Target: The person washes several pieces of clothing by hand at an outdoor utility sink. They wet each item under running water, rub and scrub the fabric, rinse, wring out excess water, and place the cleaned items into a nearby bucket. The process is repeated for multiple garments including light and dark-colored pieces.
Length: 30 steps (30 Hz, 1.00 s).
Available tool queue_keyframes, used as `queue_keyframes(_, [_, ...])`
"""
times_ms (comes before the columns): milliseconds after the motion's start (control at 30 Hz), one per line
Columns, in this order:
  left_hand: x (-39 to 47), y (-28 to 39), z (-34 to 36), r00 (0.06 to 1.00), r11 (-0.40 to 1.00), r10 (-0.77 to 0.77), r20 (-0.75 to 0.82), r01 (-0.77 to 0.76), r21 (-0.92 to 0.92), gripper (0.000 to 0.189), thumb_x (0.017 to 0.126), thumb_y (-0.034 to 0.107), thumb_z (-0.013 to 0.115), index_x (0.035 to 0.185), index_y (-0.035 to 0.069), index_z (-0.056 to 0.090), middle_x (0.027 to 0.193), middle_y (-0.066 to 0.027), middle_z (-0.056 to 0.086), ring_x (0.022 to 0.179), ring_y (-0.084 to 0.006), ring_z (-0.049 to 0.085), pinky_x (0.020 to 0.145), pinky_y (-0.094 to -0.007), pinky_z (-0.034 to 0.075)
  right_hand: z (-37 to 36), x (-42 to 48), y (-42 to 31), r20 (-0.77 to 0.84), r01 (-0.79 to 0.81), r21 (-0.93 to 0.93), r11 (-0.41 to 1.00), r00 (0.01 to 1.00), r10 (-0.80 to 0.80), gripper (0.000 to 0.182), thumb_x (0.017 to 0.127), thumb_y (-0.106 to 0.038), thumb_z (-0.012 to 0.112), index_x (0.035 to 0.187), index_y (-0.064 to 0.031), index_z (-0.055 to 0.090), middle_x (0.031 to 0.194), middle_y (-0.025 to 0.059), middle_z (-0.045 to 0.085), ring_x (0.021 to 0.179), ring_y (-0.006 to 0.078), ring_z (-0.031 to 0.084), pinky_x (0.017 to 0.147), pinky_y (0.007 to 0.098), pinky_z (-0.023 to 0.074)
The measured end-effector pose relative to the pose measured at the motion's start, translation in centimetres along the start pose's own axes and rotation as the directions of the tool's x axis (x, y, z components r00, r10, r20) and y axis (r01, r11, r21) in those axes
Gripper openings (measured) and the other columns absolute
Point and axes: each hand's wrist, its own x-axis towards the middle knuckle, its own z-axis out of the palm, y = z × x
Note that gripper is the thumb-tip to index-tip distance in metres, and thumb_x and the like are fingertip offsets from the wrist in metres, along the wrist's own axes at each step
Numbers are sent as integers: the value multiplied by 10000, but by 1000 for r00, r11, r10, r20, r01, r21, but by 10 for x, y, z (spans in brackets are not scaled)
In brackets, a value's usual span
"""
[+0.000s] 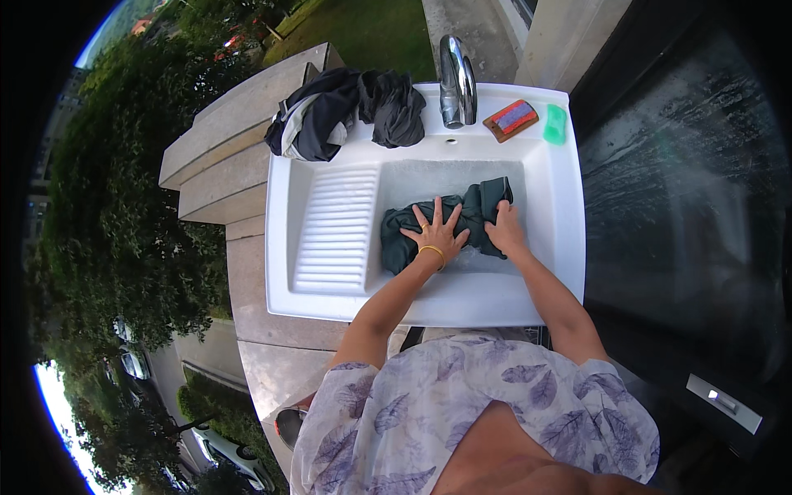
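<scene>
A dark green garment (402, 235) lies bunched in the basin of a white laundry sink (554, 247), in shallow, cloudy water (427, 176). My left hand (438, 232) rests flat on the cloth with its fingers spread; it wears a gold-coloured ring and bangle. At the garment's right end, my right hand (507, 230) pinches the edge of a folded band (493, 190) between thumb and fingers. Part of the cloth is hidden beneath both hands.
A ribbed washboard (337, 229) slopes along the sink's left side. Dark and white clothes (322, 114) are heaped on the back left rim. Behind the basin stand a chrome faucet (458, 83), a scrub brush (511, 119) and a green soap bar (555, 124). A glass door (680, 216) is at right.
</scene>
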Motion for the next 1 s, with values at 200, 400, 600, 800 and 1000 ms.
queue_keyframes(200, [34, -28, 10, 996, 997, -55, 63, 51, 65, 639, 824, 523, 499, 1381, 398, 213, 1499, -28, 20, 1335, -444, 9, 927, -698, 221, 25, 6, 24, 263, -42, -223, 974, 959, 102, 378, 747, -128, 600, 1088, -28, 471, 1039, 203, 579, 945, 354, 578, 781, 458, 467])
queue_keyframes(400, [38, -46, 7, 987, 996, 27, 159, -13, -89, 699, 785, 420, 589, 1381, 373, 226, 1488, -78, 97, 1314, -433, 177, 975, -642, 219, 7, 16, 28, 330, -75, -139, 987, 937, 118, 359, 709, -186, 646, 1003, 5, 569, 1054, 213, 594, 979, 340, 580, 801, 419, 469])
queue_keyframes(600, [0, -83, -20, 988, 988, 156, -7, -156, 16, 682, 704, 300, 673, 1313, 197, 382, 1360, -119, 380, 1280, -272, 327, 957, -477, 290, -88, 3, -38, 359, -318, 775, 547, 933, 34, 268, 751, -112, 653, 974, 4, 559, 868, 81, 605, 769, 175, 598, 681, 324, 482])
queue_keyframes(800, [12, -98, 7, 999, 989, -32, -17, 29, -145, 388, 717, 280, 661, 1088, 179, 603, 955, -104, 633, 948, -299, 577, 848, -422, 375, -185, -3, -106, 137, -88, 952, 293, 979, -149, 227, 781, -87, 639, 972, -8, 546, 834, 60, 589, 709, 136, 601, 633, 275, 505])
queue_keyframes(1000, [-1, -138, -18, 900, 663, 165, -403, -403, -631, 155, 825, 162, 583, 920, 48, 628, 781, -64, 604, 748, -201, 558, 709, -278, 431, -241, -19, -138, -11, -31, 970, 241, 985, 170, 179, 795, -110, 635, 938, -38, 556, 846, 56, 591, 736, 145, 596, 626, 264, 470])
